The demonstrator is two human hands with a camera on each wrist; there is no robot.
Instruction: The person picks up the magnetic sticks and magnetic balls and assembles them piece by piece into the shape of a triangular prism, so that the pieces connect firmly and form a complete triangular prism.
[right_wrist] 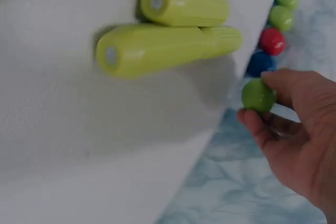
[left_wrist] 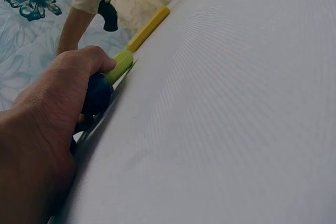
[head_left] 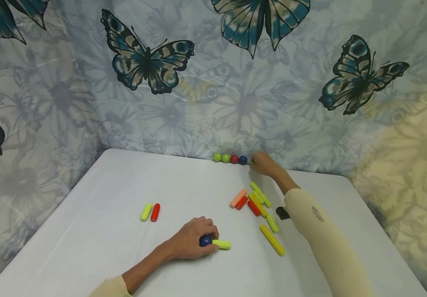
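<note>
Evidently, the step in hand was the adding of one ball to a row at the far edge of the desk [head_left: 98, 231]. Item: right hand [head_left: 262, 163], fingers and thumb pinching a light green ball [right_wrist: 258, 96], its palm beyond the edge, over the patterned cloth [head_left: 247, 103]. Item: row of balls, set close together; from the left, first green ball [head_left: 217, 157], second green ball [head_left: 226, 158], red ball [head_left: 234, 159], blue ball [head_left: 242, 160]. The pinched ball lay at the fingertips, just beside the blue ball; whether the two touched could not be told. The next move, as judged, called for settling it in line and loosening the pinch gently, since a nudge might have set its neighbours rolling. Item: left hand [head_left: 193, 239], low over the near part of the desk, fingers and thumb curled about a dark blue ball [head_left: 205, 240] and one end of a short yellow-green rod [head_left: 222, 244], which pointed rightward out of the grip. Item: loose group of rods, between the hands and rightward, comprising among others a salmon rod [head_left: 238, 198], a red rod [head_left: 253, 208] and a yellow rod [head_left: 258, 205]. Item: long yellow rod [head_left: 272, 240], lying apart, nearer the person. Item: pair at left, lime rod [head_left: 146, 212] and slim red rod [head_left: 156, 212], side by side, well apart from the group.
</note>
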